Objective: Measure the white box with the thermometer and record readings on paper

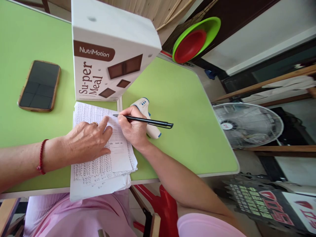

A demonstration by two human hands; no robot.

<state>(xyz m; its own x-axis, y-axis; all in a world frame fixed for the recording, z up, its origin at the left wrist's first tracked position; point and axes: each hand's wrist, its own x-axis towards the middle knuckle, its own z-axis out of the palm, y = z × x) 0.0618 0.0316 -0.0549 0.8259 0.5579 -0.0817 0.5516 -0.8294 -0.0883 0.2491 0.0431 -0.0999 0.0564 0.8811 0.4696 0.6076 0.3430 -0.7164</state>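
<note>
A stack of papers [120,161] covered in handwriting and some print lies at the near edge of the green table [172,154], its lowest sheets jutting over the edge. Across the sheets rests my left hand [90,140], fingers apart, the index finger pointing near the pen tip. Pinched in my right hand [133,128] is a black pen [150,121], whose tip meets the upper part of the page. Partly behind that hand lies a white and blue infrared thermometer [153,131]. A white NutriMotion box [98,72] stands upright just beyond the papers.
On the left of the table lies a phone [39,85] in a brown case. Green and red bowls [190,46] are past the table's far right corner. A fan [249,125] stands to the right, and a red plastic stool [168,210] is below the table edge.
</note>
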